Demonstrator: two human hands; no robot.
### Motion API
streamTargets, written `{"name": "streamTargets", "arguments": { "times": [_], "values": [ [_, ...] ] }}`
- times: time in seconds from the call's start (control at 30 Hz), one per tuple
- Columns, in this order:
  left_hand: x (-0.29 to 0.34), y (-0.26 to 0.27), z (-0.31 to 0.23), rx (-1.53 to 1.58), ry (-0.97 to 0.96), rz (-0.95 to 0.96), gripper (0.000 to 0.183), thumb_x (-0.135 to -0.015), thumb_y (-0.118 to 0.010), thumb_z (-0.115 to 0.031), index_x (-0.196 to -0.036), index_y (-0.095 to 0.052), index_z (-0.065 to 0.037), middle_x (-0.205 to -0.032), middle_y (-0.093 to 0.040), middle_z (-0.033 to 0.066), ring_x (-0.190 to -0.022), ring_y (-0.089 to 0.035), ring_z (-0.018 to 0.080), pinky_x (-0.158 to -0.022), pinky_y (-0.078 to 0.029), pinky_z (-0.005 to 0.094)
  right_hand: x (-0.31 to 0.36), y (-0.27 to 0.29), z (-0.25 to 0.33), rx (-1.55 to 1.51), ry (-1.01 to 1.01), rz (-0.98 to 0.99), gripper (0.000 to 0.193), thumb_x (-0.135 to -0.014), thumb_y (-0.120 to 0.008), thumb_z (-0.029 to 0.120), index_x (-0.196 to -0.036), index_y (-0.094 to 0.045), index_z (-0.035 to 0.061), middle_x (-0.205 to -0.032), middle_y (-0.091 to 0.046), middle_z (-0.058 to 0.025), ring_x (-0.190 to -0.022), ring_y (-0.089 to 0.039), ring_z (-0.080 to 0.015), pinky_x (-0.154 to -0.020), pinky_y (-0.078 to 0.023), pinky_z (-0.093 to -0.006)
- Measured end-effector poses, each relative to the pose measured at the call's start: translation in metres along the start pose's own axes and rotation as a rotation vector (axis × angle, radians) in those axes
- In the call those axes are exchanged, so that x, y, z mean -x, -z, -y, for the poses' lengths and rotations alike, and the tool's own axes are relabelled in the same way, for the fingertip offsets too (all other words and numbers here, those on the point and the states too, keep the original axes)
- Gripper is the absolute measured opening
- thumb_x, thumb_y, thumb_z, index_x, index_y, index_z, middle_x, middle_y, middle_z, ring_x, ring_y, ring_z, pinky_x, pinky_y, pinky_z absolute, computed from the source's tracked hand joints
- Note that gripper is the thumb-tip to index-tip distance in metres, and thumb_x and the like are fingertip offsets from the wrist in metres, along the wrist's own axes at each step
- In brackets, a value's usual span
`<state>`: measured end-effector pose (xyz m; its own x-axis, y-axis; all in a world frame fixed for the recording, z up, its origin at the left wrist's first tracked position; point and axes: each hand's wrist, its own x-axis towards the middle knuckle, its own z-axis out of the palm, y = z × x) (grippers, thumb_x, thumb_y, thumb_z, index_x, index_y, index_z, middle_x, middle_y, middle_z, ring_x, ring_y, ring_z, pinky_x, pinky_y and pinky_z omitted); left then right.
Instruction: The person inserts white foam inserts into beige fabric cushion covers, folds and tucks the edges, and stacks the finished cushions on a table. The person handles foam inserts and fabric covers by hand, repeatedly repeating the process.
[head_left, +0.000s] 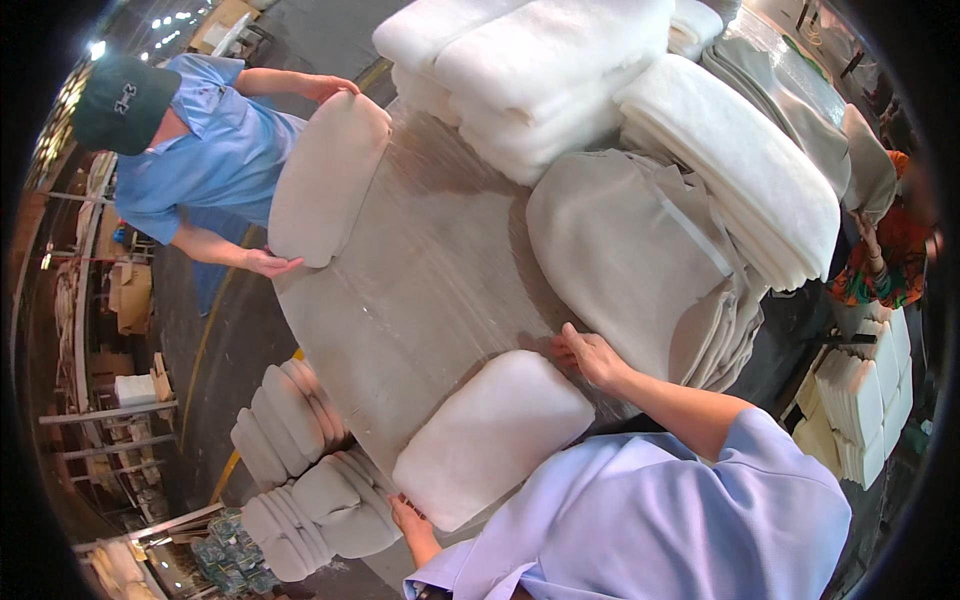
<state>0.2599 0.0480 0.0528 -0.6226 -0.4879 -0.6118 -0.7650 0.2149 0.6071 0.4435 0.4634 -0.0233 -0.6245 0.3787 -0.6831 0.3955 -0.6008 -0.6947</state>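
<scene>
A white rounded cushion pad (495,440) lies on the table right in front of me. My left hand (412,522) is at its lower left corner, the fingers closed on the edge and partly hidden by the pad. My right hand (594,360) is open just past the pad's upper right corner, fingers apart and holding nothing. To the right of it rests a pile of grey-beige fabric covers (625,255), the top one with a pale strip across it. Across the table a co-worker in a blue shirt holds a beige covered cushion (330,180) by both ends.
Thick stacks of white batting (540,80) rise at the far side of the table (430,270), with another folded white stack (735,165) at right. Finished beige cushions (330,505) are piled beside the table at lower left. Another person (885,240) stands at far right, near stacked pale pads (860,400).
</scene>
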Motion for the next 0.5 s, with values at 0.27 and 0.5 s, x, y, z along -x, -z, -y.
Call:
{"name": "streamTargets", "arguments": {
  "times": [0.27, 0.5],
  "values": [
    [-0.012, 0.007, 0.006, 0.406, -0.148, 0.152, 0.07, -0.113, -0.041, -0.059, -0.142, -0.059, 0.001, -0.143, -0.065, 0.0162, -0.126, -0.065, 0.0301, -0.111, -0.05, 0.0451, 0.043, -0.019, -0.008, 0.59, 0.193, 0.21, 0.06, -0.083, -0.088, 0.025, -0.132, -0.065, 0.0, -0.118, -0.073, -0.0169, -0.112, -0.068, -0.0285, -0.099, -0.053, -0.041],
    [-0.003, 0.051, -0.02, 0.848, -0.403, 0.768, 0.065, -0.113, -0.036, -0.062, -0.117, -0.068, -0.005, -0.122, -0.073, 0.0146, -0.116, -0.067, 0.0273, -0.109, -0.051, 0.045, 0.091, -0.032, -0.004, 0.514, 0.624, 0.079, 0.036, -0.089, -0.081, 0.016, -0.12, -0.063, 0.0086, -0.119, -0.072, -0.0112, -0.116, -0.069, -0.0325, -0.099, -0.054, -0.043]
  ]
}}
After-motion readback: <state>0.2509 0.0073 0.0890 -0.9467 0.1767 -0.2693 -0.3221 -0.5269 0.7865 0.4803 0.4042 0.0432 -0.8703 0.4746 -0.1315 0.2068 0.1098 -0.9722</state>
